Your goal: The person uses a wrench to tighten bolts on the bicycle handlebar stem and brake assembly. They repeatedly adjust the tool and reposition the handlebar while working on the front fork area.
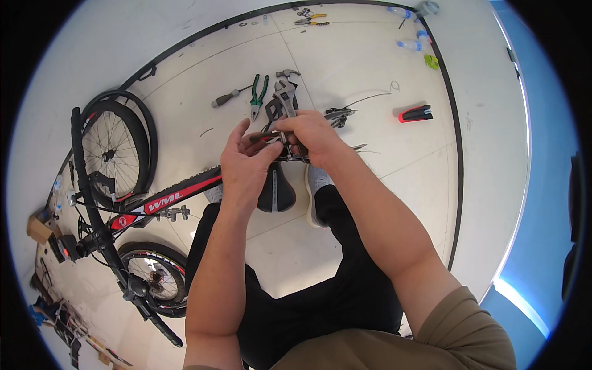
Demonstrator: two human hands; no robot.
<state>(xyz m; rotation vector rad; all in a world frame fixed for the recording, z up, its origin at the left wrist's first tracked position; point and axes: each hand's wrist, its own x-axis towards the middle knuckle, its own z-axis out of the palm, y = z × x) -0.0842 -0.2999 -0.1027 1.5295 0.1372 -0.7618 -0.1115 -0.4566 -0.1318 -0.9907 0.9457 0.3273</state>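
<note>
My right hand (313, 135) is closed around an adjustable wrench (284, 92), whose jaw end points away from me. Close beside it, my left hand (246, 161) is closed, its thumb and fingers pinching at a small part I cannot make out. Both hands are over the seat end of a black and red bicycle frame (185, 190), which lies with its handlebar (108, 237) to the left. Below my hands, between my feet, is the black saddle (275, 191). My fingers hide most of the spot they work on.
Beyond my hands lie green-handled pliers (259, 95), a screwdriver (227, 98) and a hammer (287, 73). Metal bike parts (339, 116) and a red-black object (415, 114) lie right. Wheels (111, 151) stand left. Yellow pliers (312, 22) and bottles (409, 45) are farther off.
</note>
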